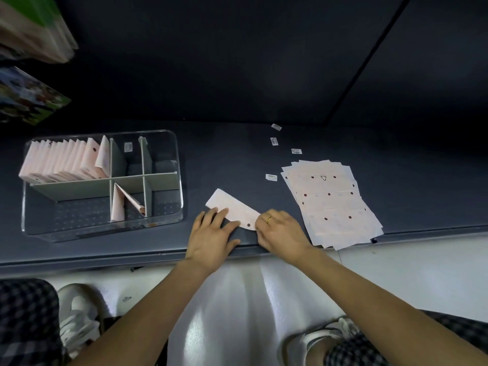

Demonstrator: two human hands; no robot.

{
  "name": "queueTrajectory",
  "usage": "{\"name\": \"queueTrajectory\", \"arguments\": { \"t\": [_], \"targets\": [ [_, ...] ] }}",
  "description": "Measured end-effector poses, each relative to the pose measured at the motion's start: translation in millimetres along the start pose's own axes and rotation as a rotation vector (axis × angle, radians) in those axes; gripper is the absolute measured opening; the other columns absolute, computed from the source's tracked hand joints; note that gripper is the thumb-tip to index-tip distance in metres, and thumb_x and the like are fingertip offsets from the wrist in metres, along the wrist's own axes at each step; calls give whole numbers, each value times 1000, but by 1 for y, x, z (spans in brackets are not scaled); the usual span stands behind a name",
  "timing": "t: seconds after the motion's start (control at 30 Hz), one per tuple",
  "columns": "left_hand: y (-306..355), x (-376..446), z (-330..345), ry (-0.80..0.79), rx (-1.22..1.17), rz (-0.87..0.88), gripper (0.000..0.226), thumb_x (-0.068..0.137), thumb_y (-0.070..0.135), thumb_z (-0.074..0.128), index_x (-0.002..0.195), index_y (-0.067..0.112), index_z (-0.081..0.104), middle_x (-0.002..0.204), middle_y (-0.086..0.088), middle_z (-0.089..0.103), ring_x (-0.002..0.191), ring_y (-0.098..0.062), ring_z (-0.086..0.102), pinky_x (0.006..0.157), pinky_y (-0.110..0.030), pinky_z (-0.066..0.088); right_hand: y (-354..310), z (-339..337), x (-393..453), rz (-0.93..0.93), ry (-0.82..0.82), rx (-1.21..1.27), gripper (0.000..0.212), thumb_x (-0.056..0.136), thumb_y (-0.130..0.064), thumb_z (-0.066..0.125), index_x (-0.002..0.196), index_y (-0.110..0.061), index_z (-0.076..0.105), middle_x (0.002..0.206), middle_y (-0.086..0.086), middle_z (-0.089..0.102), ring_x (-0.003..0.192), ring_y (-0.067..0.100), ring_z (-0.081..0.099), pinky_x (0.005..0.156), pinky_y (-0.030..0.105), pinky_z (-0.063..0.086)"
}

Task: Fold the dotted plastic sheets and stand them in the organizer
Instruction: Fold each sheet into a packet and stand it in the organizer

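A pale pink dotted sheet (232, 208), folded into a narrow strip, lies on the dark table near its front edge. My left hand (212, 235) lies flat with straight fingers pressing the strip's near left part. My right hand (280, 231), with a ring, pinches the strip's right end. To the right lies a stack of unfolded dotted sheets (330, 202). At the left stands a clear organizer (169, 143) with grey dividers. Several folded sheets (63, 162) stand in its back left compartment. Two more folded sheets (121, 204) lean in a front middle compartment.
Small white labels (274, 141) lie scattered on the table behind the stack. The table's front edge (105, 256) runs just below my hands. Colourful packages (29, 96) hang at the upper left. My knees and shoes show over the white floor.
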State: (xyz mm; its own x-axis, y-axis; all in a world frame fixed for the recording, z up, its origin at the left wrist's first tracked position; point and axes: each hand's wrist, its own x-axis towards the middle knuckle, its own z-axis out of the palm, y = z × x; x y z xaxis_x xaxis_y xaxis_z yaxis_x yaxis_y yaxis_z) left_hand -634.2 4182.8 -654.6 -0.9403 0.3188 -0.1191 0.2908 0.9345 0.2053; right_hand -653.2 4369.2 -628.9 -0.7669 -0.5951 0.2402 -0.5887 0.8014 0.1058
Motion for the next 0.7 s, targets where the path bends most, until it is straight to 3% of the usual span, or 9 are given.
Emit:
{"name": "queueTrajectory", "arguments": {
  "t": [0.03,0.1,0.2,0.3,0.4,0.47,0.53,0.6,0.7],
  "targets": [
    [2,-3,-2,53,-22,2,45,89,48,55,131,31,54,146,-2,40,133,-27,35,109,-43,23,-8,-1,-4,-3,32,40,11,58,-13,73,60,-13,62,58,-1,60,56,19,58,49,25,45],
    [6,-8,-4,184,-83,21,37,72,34,80,106,20,72,117,-4,65,103,-32,60,83,-45,47,-25,-5,-11,11,68,146,7,70,-18,63,64,-14,63,61,-3,61,59,18,59,53,23,45],
    [5,-14,-2,293,-135,40,30,56,15,90,83,18,77,91,0,71,77,-30,66,59,-39,52,-48,-8,-18,88,52,322,22,83,-28,49,74,-16,65,70,-6,64,67,15,61,62,24,42],
    [1,-15,-1,314,-219,30,25,59,8,87,80,19,78,87,0,70,77,-31,64,61,-39,51,-46,-4,-26,204,-154,545,31,83,-39,61,104,-16,62,104,-6,67,98,14,59,84,21,37],
    [-2,-16,1,296,-342,-22,19,73,8,79,88,19,78,94,-1,70,86,-33,60,71,-41,49,-32,3,-29,341,-294,642,43,81,-22,67,123,-18,56,119,-4,61,115,14,48,96,24,35],
    [-3,-14,3,276,-409,-68,15,80,13,73,92,20,77,99,1,68,93,-30,54,77,-39,45,-25,5,-23,462,-248,749,37,81,-6,64,117,-16,63,106,-4,63,108,14,51,92,21,40],
    [-4,-10,6,263,-455,-134,11,85,20,69,92,19,77,102,3,65,96,-26,49,82,-36,41,-22,5,-11,593,-225,839,20,84,-9,65,103,-14,70,84,-6,61,88,10,53,76,10,40],
    [-3,-6,9,254,-516,-235,13,86,27,68,90,17,76,104,3,61,99,-24,45,87,-34,39,-19,6,1,723,-247,930,6,85,-18,67,83,-13,68,67,-10,56,66,2,51,62,11,37],
    [-1,-1,10,243,-568,-360,14,86,30,67,92,18,74,105,3,56,102,-21,43,91,-31,37,-15,10,18,852,-328,950,18,86,-23,66,71,-19,57,64,-11,56,62,0,49,62,18,36]
  ]
}}
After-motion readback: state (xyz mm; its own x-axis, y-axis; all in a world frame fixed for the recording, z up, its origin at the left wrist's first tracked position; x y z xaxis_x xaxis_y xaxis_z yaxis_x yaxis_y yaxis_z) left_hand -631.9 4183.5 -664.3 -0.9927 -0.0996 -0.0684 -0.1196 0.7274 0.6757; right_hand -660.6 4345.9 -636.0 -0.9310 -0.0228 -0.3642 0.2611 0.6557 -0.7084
